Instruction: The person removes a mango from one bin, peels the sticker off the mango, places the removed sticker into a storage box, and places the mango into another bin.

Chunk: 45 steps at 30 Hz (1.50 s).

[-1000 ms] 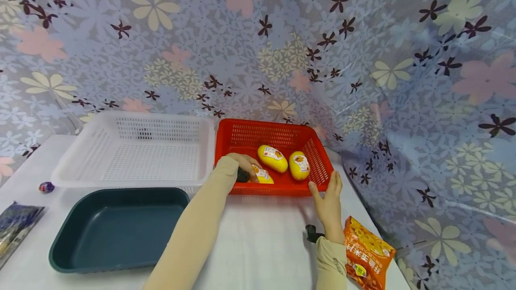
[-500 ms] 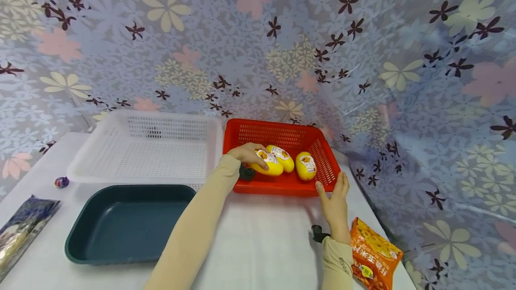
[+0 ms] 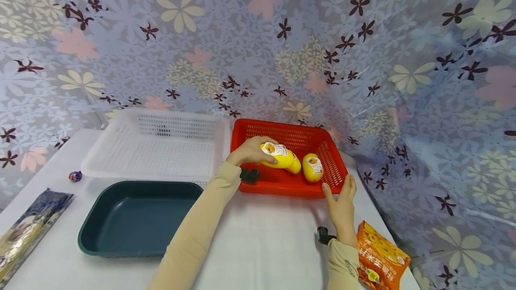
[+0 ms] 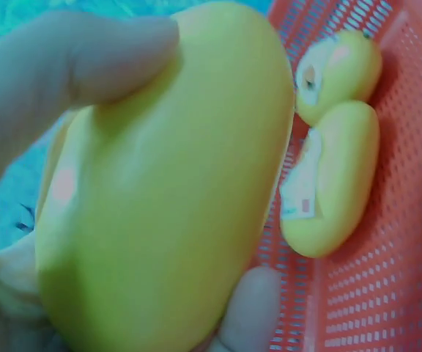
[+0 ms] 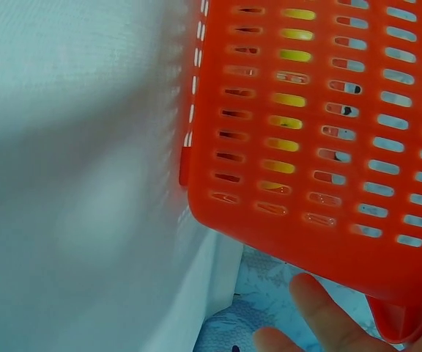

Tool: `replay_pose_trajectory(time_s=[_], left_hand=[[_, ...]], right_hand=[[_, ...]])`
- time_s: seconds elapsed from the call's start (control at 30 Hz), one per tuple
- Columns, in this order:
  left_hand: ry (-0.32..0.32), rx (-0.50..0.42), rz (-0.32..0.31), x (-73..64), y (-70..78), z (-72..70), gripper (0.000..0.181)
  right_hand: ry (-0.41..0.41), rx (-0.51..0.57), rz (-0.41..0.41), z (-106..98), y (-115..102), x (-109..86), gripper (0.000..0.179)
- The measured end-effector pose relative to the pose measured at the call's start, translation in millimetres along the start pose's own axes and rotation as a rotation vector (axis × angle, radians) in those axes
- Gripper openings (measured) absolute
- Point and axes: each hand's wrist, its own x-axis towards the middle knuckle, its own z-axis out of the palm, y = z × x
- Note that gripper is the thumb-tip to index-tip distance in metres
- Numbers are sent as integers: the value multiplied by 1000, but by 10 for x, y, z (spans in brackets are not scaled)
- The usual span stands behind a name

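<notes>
My left hand (image 3: 251, 150) holds a yellow mango (image 3: 279, 157) with a white label, raised above the red basket (image 3: 278, 189). In the left wrist view the thumb (image 4: 123, 59) lies along the top of this mango, and a fingertip shows at its lower edge. A second mango (image 3: 297, 166) is partly hidden behind it, and a third mango (image 3: 313, 168) lies to the right in the basket. My right hand (image 3: 341, 209) rests at the basket's front right corner, thumb and fingers spread. In the right wrist view its fingers (image 5: 321, 312) extend past the basket's rim.
A white basket (image 3: 169, 173) stands left of the red one. In front of it is a dark green tray (image 3: 121, 252). A lollipop (image 3: 75, 176) and a long packet (image 3: 32, 232) lie at far left. An orange snack bag (image 3: 380, 256) lies right of my right forearm.
My left hand has lifted the mango from the red basket's front left part, up and slightly right. My right hand keeps its place at the corner. The whole head view has shifted.
</notes>
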Motion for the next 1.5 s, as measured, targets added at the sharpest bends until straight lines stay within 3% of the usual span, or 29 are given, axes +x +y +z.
replay_pose_trajectory(time_s=[0.23, 0.5, 0.67, 1.0, 1.27, 1.5], left_hand=[[121, 97, 102, -264, 108, 128, 62], [264, 22, 258, -711, 121, 325, 61], [306, -8, 298, -947, 38, 465, 62], [302, 6, 298, -1168, -125, 587, 63], [263, 47, 286, -1343, -399, 755, 63], [227, 125, 218, -1484, -579, 834, 61]], right_hand=[[6, -14, -10, -16, 9, -18, 87], [8, -9, -19, -10, -12, -23, 88], [9, -3, -38, -41, -14, -16, 88], [22, 12, -49, -93, -11, -32, 85], [46, -55, -139, -124, -185, -68, 88], [68, -44, -200, -149, -312, -162, 90]])
